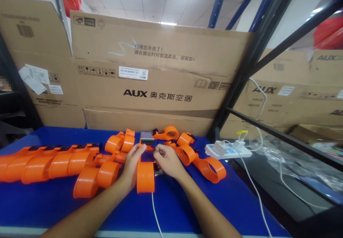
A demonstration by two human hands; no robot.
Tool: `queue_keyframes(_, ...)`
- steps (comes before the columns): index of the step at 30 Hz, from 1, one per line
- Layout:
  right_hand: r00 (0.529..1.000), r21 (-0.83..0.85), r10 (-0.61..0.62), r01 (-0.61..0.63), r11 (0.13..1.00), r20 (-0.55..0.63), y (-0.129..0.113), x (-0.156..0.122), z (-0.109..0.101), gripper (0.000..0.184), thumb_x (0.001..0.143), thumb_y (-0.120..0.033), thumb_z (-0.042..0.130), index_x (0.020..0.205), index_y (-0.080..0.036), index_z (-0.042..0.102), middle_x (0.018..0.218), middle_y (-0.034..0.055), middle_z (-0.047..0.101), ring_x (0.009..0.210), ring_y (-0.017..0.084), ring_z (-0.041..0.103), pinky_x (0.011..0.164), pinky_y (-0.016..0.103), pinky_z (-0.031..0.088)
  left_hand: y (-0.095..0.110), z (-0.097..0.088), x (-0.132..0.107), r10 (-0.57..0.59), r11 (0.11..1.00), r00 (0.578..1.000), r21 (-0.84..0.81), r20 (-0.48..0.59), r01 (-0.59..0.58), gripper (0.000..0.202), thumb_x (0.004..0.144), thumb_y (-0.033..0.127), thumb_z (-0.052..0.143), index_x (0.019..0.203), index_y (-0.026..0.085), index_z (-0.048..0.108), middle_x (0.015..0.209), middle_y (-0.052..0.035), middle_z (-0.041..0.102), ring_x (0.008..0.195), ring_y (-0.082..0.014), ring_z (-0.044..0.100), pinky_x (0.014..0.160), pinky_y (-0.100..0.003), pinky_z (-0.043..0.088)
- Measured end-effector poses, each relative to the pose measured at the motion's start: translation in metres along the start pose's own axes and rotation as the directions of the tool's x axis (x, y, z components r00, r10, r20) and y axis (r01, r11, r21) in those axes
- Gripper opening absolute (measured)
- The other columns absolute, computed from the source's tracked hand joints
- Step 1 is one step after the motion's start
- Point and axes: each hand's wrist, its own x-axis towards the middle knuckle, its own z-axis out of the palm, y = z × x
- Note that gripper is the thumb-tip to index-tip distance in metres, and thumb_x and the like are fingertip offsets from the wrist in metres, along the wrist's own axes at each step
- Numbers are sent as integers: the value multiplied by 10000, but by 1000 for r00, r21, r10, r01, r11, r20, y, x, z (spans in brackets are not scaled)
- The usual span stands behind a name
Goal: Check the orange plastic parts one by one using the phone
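Back from the desk's (174,213) front edge, the left hand (132,165) has fingers closed on an orange holder (145,177); the right hand (168,161) curls beside it — grip unclear — and tugging could snag the white cable (156,214).

Smooth, slightly glossy plastic ring (145,177)

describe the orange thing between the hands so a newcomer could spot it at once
Find the wide brown cardboard panel printed AUX, standing behind a glossy blue tabletop. Mid-table, the bare left hand grips an orange plastic piece with a wide curved band, beside the bare right hand. Unlike its orange neighbours, this one sits between both hands.
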Motion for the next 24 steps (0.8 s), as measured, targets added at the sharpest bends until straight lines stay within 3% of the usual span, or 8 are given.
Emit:
queue_keyframes(7,988,-143,-118,102,984,-104,-3,3,2,232,752,-219,532,571,-227,385,533,-56,389,535,121,378,514,245,273,-5,-3,-2,70,996,997,44,31,-72,431,706,472,880,987,186,722,934,-38,739,853,-208,690,763,-280,510)
queue_keyframes(24,977,-250,-148,106,963,-156,-4,-2,8,256,828,-251,483,609,-214,357,581,-53,390,570,113,391,547,246,265,-6,-3,-1,73,995,997,72,25,-75,409,732,480,861,988,191,725,932,-22,738,863,-199,674,783,-283,509)
